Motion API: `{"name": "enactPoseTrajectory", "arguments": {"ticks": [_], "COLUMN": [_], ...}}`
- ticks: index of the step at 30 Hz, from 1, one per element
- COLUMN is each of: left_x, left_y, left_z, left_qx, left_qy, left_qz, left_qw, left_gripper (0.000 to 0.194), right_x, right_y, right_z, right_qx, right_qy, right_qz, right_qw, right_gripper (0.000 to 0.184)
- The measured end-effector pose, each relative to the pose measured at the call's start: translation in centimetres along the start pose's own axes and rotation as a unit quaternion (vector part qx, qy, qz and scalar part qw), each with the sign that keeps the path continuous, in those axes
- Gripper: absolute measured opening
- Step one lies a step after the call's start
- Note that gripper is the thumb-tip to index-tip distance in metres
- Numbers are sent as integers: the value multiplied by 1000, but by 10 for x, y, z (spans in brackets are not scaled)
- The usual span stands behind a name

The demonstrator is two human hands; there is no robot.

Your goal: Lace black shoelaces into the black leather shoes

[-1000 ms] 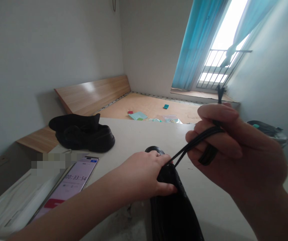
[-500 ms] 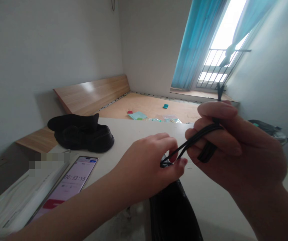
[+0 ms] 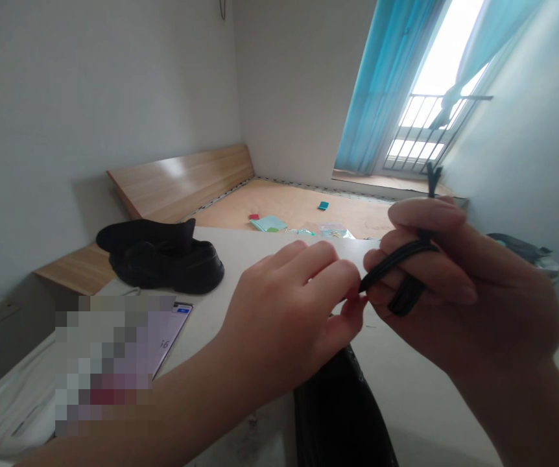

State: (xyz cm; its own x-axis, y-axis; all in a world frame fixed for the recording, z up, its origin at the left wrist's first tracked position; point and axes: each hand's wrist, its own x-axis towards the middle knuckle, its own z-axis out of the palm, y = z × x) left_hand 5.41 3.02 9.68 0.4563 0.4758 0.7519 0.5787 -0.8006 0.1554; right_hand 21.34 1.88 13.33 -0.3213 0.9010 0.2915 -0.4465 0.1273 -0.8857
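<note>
Right hand [image 3: 484, 298] gripping black laces [image 3: 396, 261], wound round its fingers, ends poking up. Left hand [image 3: 289, 311] pinching same laces just beside it. Near black shoe [image 3: 342, 421] on bench [image 3: 430, 421] under left hand (partly hidden); second shoe [image 3: 187, 269] farther back, left.

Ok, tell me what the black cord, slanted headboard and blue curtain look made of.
Black cord: likely textile, fairly dull; it loops flexibly around the right fingers, though no weave shows.
Slanted headboard: wood or wood-look laminate, glossy; faint grain, bright reflection.
Blue curtain: probably thin fabric, matte; it hangs in folds.
</note>
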Motion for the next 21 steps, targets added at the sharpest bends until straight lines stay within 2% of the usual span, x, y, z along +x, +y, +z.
{"name": "enactPoseTrajectory", "arguments": {"ticks": [5, 8, 10, 12, 14, 17, 19, 21], "left_x": [-2, -4, -3, -1, 2, 6, 7, 8], "left_y": [-1, -1, -1, 0, 0, -1, -2, -4], "left_z": [-1, 1, 2, 1, -2, -9, -14, -17], "left_qx": [56, 78, 34, -63, -182, -338, -403, -443], "left_qy": [-19, -39, -59, -92, -129, -159, -162, -165], "left_qz": [33, 30, 5, -47, -104, -185, -232, -254], "left_qw": [998, 996, 998, 993, 969, 909, 870, 844], "left_gripper": [20, 20, 18, 15, 15, 23, 28, 32], "right_x": [2, 2, 1, 1, 2, 5, 6, 6], "right_y": [4, 7, 8, 8, 7, 6, 5, 5], "right_z": [-2, -2, -1, 0, 0, -1, -4, -7], "right_qx": [33, 62, 67, 48, 16, -26, -68, -132], "right_qy": [1, -8, -14, -15, -10, 2, 24, 58], "right_qz": [13, 13, 7, -3, -4, -3, -24, -68], "right_qw": [999, 998, 998, 999, 1000, 1000, 997, 987], "right_gripper": [32, 30, 27, 27, 31, 33, 31, 31]}}
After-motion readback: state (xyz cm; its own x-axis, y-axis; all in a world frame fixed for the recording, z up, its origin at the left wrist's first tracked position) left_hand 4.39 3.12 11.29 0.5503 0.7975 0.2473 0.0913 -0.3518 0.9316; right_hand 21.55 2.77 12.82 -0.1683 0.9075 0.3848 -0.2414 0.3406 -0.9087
